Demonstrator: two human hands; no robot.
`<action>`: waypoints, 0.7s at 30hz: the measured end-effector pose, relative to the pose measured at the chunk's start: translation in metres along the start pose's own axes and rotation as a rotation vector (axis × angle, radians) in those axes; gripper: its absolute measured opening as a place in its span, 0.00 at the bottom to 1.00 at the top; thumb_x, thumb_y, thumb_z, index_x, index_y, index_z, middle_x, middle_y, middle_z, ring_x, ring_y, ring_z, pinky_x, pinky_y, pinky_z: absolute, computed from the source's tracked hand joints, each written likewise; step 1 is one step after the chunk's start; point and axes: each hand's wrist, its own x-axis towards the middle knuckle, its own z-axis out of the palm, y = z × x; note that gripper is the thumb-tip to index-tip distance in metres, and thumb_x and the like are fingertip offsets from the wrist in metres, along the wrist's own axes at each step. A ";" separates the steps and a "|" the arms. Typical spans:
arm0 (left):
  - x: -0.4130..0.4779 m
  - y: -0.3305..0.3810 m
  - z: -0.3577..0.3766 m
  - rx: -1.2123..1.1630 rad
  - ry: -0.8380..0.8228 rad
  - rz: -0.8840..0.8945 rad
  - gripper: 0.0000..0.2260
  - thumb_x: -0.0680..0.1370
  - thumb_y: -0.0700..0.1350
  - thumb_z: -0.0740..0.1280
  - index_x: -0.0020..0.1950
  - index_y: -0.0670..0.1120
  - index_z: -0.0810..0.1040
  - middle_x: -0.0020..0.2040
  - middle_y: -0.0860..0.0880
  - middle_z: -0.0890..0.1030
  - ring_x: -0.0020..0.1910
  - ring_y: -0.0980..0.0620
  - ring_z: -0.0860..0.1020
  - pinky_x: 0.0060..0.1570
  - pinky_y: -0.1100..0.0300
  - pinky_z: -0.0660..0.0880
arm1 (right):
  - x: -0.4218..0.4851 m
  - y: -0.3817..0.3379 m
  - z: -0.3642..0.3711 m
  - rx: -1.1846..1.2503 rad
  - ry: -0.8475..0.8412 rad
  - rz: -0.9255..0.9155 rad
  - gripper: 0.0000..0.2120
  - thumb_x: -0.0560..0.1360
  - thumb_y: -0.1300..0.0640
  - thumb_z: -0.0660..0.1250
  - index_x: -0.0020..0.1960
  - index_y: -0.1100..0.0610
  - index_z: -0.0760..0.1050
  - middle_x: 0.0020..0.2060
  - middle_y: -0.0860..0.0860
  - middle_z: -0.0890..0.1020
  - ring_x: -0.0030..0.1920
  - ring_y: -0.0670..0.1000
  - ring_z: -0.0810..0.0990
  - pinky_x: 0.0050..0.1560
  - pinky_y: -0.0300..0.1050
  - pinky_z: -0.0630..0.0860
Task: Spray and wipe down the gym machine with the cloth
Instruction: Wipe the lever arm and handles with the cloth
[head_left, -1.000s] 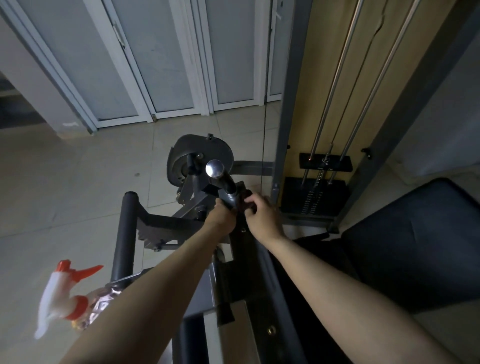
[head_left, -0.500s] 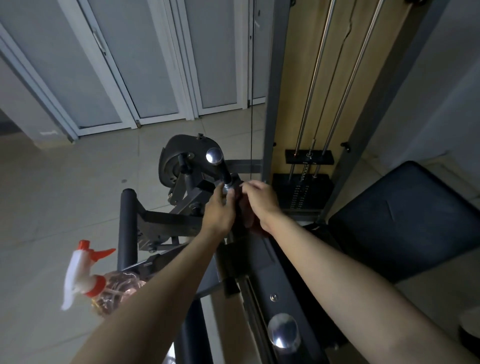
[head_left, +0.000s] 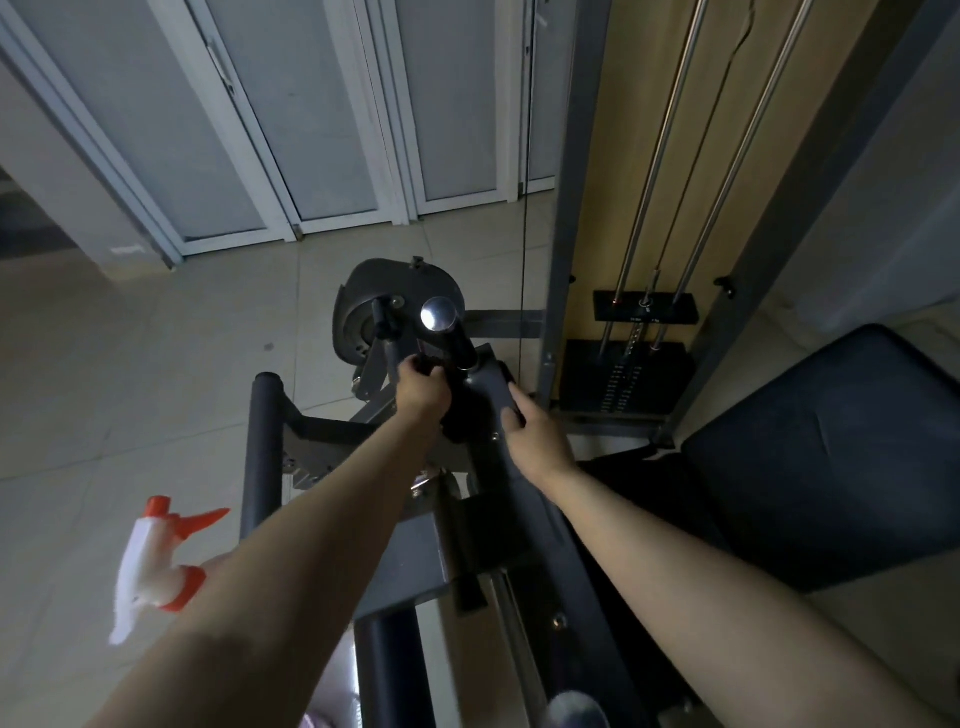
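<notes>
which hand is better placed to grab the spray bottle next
Left. The spray bottle sits low on the left, right beside that forearm; the right hand is across the machine frame. The left hand grips what looks like the cloth, so it would probably need freeing first.

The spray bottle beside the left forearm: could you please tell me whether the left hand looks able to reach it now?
Probably not at once: the left hand grips a dark object at the machine, beyond the spray bottle, which sits beside its forearm.
</notes>
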 end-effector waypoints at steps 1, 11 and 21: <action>0.002 0.001 0.005 0.062 -0.036 -0.007 0.20 0.84 0.44 0.60 0.76 0.45 0.65 0.67 0.40 0.76 0.63 0.40 0.76 0.62 0.50 0.72 | -0.001 0.001 0.001 0.054 0.011 -0.006 0.24 0.85 0.51 0.57 0.80 0.46 0.60 0.76 0.49 0.67 0.76 0.52 0.66 0.72 0.47 0.65; -0.014 -0.014 0.016 0.515 -0.075 -0.008 0.25 0.85 0.57 0.55 0.74 0.39 0.64 0.69 0.35 0.74 0.67 0.36 0.74 0.60 0.50 0.69 | 0.009 0.008 0.003 0.013 0.080 -0.016 0.22 0.84 0.48 0.57 0.77 0.44 0.64 0.74 0.50 0.70 0.73 0.54 0.69 0.70 0.51 0.70; -0.097 -0.036 0.009 1.030 -0.091 0.614 0.18 0.83 0.46 0.59 0.74 0.49 0.68 0.66 0.45 0.79 0.64 0.44 0.77 0.65 0.48 0.70 | -0.022 0.009 -0.003 0.074 0.074 -0.167 0.20 0.81 0.60 0.59 0.72 0.47 0.72 0.71 0.47 0.73 0.72 0.49 0.69 0.73 0.49 0.67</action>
